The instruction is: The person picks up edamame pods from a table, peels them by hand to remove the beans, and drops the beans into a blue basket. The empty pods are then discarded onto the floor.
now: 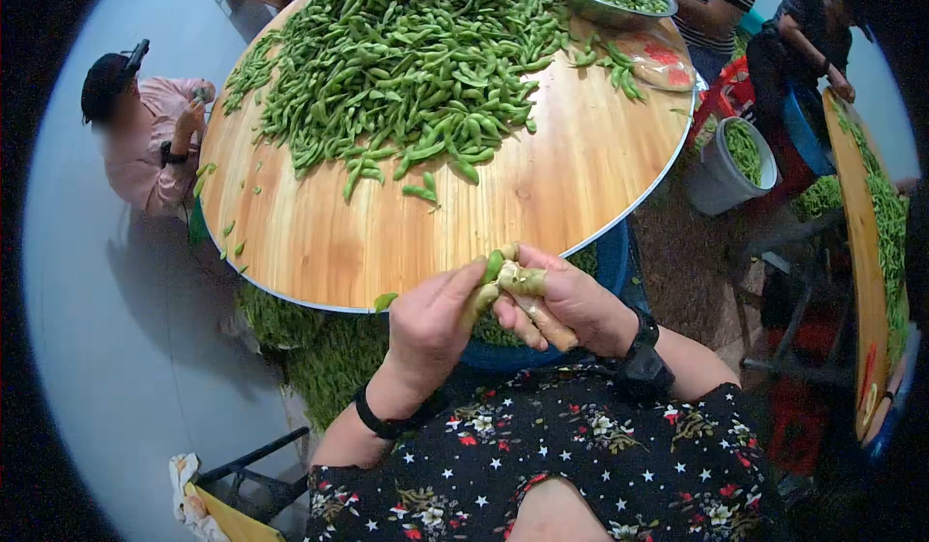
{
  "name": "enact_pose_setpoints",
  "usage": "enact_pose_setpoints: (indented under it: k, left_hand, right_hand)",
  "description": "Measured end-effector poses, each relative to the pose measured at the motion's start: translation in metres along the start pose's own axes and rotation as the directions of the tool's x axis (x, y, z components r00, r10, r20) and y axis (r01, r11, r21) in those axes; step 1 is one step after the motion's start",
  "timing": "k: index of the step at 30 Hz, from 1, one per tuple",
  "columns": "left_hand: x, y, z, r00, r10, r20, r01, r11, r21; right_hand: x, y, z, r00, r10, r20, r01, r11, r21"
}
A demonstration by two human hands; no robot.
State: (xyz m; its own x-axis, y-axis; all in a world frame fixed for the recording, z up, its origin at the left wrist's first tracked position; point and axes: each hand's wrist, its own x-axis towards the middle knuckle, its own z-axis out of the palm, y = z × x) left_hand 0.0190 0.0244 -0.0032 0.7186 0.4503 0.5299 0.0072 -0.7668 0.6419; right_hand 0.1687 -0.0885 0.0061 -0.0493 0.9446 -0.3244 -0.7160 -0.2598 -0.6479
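Observation:
Both my hands meet just off the near edge of the round wooden table. Between their fingertips is a green soybean pod. My left hand is closed, thumb and forefinger pinching the pod from the left. My right hand is closed around the pod's other side, its fingers curled inward. Some fingertips look covered with yellowish, stained wraps. A large heap of soybean pods covers the far half of the table, and a few loose pods lie at its near side.
A metal bowl of shelled beans stands at the table's far right, beside a plastic bag. A white bucket holds green beans. A blue basin sits under the table edge. People work left and right, and a second table stands right.

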Motion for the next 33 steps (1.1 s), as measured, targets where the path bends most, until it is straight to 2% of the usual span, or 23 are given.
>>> enact_pose_setpoints:
  k: [2,4,6,7,8,9,11,12,14,15,16,18,20,22,23,25,26,27,29,30,32,33]
  left_hand:
    - [0.001,0.003,-0.002,0.978,0.192,0.076,-0.206,0.942,0.264]
    - [-0.001,0.007,0.002,0.981,0.179,0.074,-0.193,0.934,0.300]
    - [-0.002,0.008,0.009,0.995,0.089,0.037,-0.095,0.975,0.201]
    - [-0.004,0.006,0.015,0.998,0.064,-0.028,-0.060,0.989,0.137]
    - [-0.005,0.007,0.017,0.997,0.066,-0.026,-0.062,0.989,0.135]
    - [-0.005,0.008,0.018,0.996,-0.086,-0.021,0.087,0.995,0.058]
    - [-0.002,0.007,0.017,0.928,-0.367,0.059,0.372,0.919,-0.132]
    - [0.000,0.007,0.017,0.930,-0.363,0.064,0.368,0.920,-0.135]
    - [0.006,0.008,0.016,0.918,-0.382,0.106,0.393,0.909,-0.134]
    - [0.009,0.012,0.013,0.902,-0.405,0.146,0.416,0.908,-0.052]
    - [0.010,0.010,0.014,0.903,-0.403,0.148,0.414,0.909,-0.052]
    - [0.010,0.006,0.016,0.984,-0.135,0.121,0.132,0.991,0.033]
    - [0.013,0.016,0.014,0.982,-0.101,0.162,0.097,0.995,0.031]
    - [0.014,0.023,0.012,0.976,-0.073,0.203,0.069,0.997,0.028]
    - [0.013,0.025,0.011,0.974,-0.057,0.217,0.050,0.998,0.039]
    - [0.011,0.023,0.010,0.973,-0.044,0.229,0.032,0.998,0.055]
    - [0.011,0.018,0.011,0.967,-0.123,0.224,0.122,0.992,0.018]
    - [0.013,0.015,0.013,0.955,-0.199,0.221,0.209,0.978,-0.021]
    - [0.015,0.011,0.014,0.953,-0.245,0.177,0.251,0.968,-0.013]
    - [0.015,0.010,0.016,0.946,-0.294,0.138,0.298,0.955,-0.007]
    - [0.017,0.006,0.020,0.963,-0.243,0.116,0.247,0.969,-0.023]
    - [0.018,0.004,0.021,0.978,-0.188,0.090,0.192,0.981,-0.037]
  right_hand:
    - [0.000,0.003,0.003,1.000,-0.007,-0.014,0.007,0.999,-0.035]
    - [-0.001,0.003,0.006,0.998,-0.028,-0.061,0.022,0.996,-0.088]
    - [0.000,0.006,0.003,0.999,-0.045,-0.025,0.043,0.996,-0.078]
    - [0.000,0.007,0.000,0.997,-0.071,-0.003,0.071,0.995,-0.066]
    - [-0.001,0.009,-0.001,0.997,-0.073,-0.005,0.073,0.995,-0.065]
    - [-0.001,0.011,-0.002,0.996,-0.082,-0.023,0.079,0.992,-0.103]
    - [0.001,0.013,-0.009,0.994,-0.095,-0.054,0.085,0.982,-0.168]
    - [0.000,0.010,-0.011,0.993,-0.100,-0.059,0.089,0.982,-0.167]
    - [-0.001,0.002,-0.016,0.985,-0.136,-0.103,0.058,0.836,-0.546]
    - [0.003,0.005,-0.019,0.911,-0.404,-0.083,0.169,0.551,-0.817]
    - [0.004,0.005,-0.021,0.910,-0.406,-0.085,0.170,0.551,-0.817]
    - [0.005,0.000,-0.020,0.667,-0.732,0.139,0.360,0.153,-0.921]
    - [0.005,-0.005,-0.018,0.671,-0.728,0.143,0.406,0.199,-0.892]
    - [0.006,-0.009,-0.023,0.766,-0.603,0.220,0.350,0.104,-0.931]
    - [0.006,-0.008,-0.023,0.767,-0.602,0.220,0.351,0.107,-0.930]
    - [0.008,-0.008,-0.024,0.745,-0.617,0.251,0.342,0.030,-0.939]
    - [0.010,-0.009,-0.027,0.742,-0.620,0.254,0.344,0.027,-0.938]
    - [0.013,-0.010,-0.033,0.688,-0.680,0.255,0.341,-0.008,-0.940]
    - [0.015,-0.011,-0.036,0.596,-0.766,0.242,0.347,-0.027,-0.937]
    - [0.013,-0.014,-0.033,0.596,-0.765,0.244,0.348,-0.027,-0.937]
    - [0.006,-0.019,-0.026,0.695,-0.679,0.236,0.310,-0.013,-0.951]
    - [0.007,-0.017,-0.028,0.696,-0.677,0.238,0.312,-0.013,-0.950]
